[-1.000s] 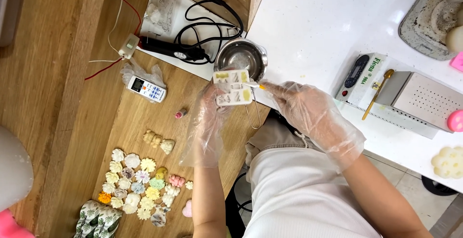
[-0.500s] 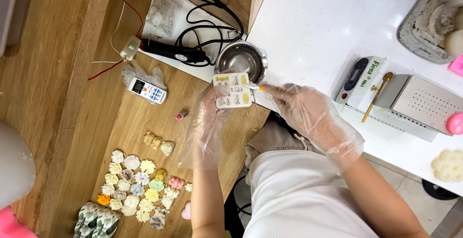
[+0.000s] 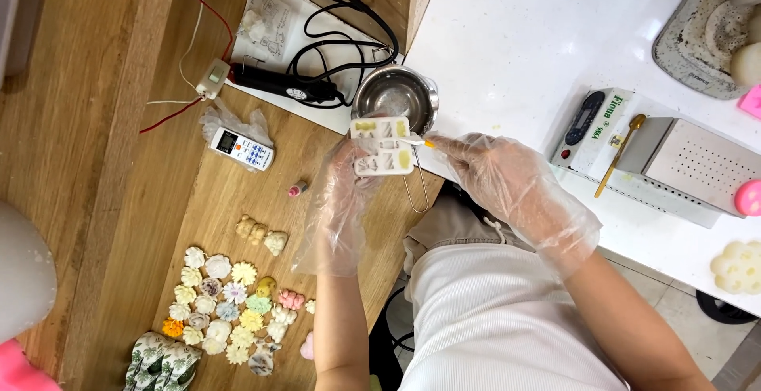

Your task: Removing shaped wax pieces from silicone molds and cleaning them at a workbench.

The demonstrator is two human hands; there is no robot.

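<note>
1. Left hand [image 3: 349,193], in a loose clear plastic glove, closed around a small white mould [image 3: 384,147] with several shaped cavities, held face up just over the near edge of the wooden table [image 3: 119,161].
2. Right hand [image 3: 507,185], also gloved, pinched shut on a thin white stick with a yellow tip [image 3: 418,143], tip touching the mould's right edge, perhaps inside a cavity; too small to tell.
3. Directly behind the mould, a small steel pot [image 3: 396,94], its wire handle hanging down below the mould.
4. Left of the pot, black cables [image 3: 333,19], a black wand-like tool [image 3: 277,83] and a white remote control in a clear bag [image 3: 242,147].
5. Lower left on the wood, a cluster of small pastel flower-shaped pieces [image 3: 230,304]; above them, three cream-coloured figures [image 3: 261,234] and a tiny pink item [image 3: 296,189].
6. On the white counter [image 3: 515,34] to the right, a perforated metal box [image 3: 697,161], a gold spoon [image 3: 618,153] leaning on it, and a cream flower-shaped block [image 3: 737,266] near the edge.
</note>
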